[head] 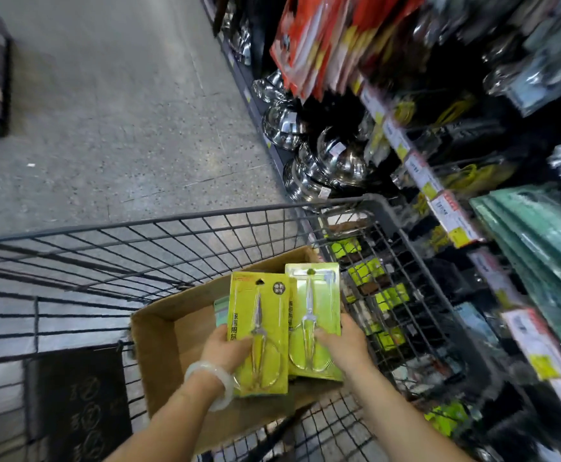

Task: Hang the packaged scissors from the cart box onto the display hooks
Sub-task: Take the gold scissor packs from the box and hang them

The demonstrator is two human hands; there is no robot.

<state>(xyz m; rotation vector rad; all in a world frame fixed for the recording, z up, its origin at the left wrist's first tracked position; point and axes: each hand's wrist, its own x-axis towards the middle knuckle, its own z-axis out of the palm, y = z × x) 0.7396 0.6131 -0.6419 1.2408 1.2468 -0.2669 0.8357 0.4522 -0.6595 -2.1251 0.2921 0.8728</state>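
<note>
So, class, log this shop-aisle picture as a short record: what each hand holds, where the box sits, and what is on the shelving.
left hand: grips a yellow-green scissors pack, upright
right hand: grips a second scissors pack, upright, beside the first
cardboard box: open, inside the wire cart, under both packs
wrist: pale bangle on the left arm
shelving at right: steel bowls low down, price tags along the rail
task state: no pack hung yet

Single head view, looking steeply down, close over cart (205, 221); shelving (456, 225) along right edge.
</note>
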